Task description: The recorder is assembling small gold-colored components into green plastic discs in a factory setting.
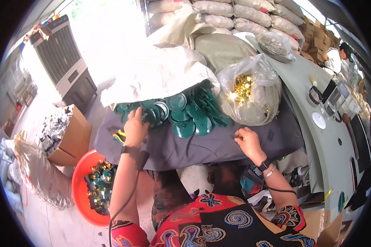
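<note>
My left hand [136, 126] reaches onto the near left edge of a pile of round dark-green plastic discs [178, 102], fingers stretched out and apart over them. The discs spill from the mouth of a white woven sack [160, 68]. Over the dark cloth to the right, my right hand [249, 142] is closed in a pinch; whatever its fingertips hold is too small to make out. Beyond that hand stands a clear plastic bag [251, 105] with shiny gold pieces [243, 87] inside. Yellow-handled pliers [120, 136] lie beside my left wrist.
The dark cloth [185, 150] covers the work surface. An orange-red tub [79, 197] of green-and-gold pieces stands low left, near a cardboard box [75, 133] of grey parts. A grey table [313, 103] curves along the right. A tall air cooler [62, 57] and stacked sacks [251, 26] stand beyond.
</note>
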`<state>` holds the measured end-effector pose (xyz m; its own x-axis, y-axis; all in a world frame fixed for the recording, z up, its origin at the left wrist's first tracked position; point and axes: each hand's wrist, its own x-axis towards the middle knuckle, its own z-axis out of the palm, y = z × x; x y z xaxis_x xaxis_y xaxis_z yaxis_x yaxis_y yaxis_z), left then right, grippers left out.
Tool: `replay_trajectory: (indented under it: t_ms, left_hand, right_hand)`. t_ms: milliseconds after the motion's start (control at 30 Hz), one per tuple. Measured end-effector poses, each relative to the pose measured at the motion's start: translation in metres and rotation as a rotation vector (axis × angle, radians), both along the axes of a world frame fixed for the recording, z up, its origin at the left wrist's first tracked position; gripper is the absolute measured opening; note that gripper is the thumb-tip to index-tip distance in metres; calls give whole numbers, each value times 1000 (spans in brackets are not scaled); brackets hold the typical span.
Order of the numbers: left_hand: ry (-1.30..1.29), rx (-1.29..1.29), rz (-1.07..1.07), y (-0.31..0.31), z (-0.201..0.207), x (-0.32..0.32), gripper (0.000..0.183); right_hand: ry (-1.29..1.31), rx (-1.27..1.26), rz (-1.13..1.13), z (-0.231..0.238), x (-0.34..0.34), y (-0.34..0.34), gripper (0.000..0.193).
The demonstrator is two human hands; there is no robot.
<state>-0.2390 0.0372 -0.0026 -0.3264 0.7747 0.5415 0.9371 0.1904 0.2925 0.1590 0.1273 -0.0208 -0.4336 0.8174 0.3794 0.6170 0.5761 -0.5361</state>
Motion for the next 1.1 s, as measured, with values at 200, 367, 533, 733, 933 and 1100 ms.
replay_trajectory:
  t_ms: [200, 367, 533, 733, 933, 1100]
  left_hand:
    - [49, -24, -73, 7, -1, -7, 66]
    - [6, -62, -12, 6, 5, -1, 53]
    - [-65, -128, -31, -8, 11, 9, 42]
    - [-636, -21, -318, -29, 4, 36, 9]
    - [-1365, -338, -547, -69, 23, 141, 12]
    - [-1463, -285, -569, -71, 17, 178, 10]
  right_hand:
    - [299, -534, 9, -6, -2, -4, 14]
    - [177, -312, -1, -2, -2, -8, 16]
    - [-77, -72, -3, 6, -7, -14, 24]
    - [188, -348, 96, 5, -12, -24, 24]
    - [804, -838, 503, 24, -44, -72, 26]
    - [745, -774, 577, 15, -50, -85, 25]
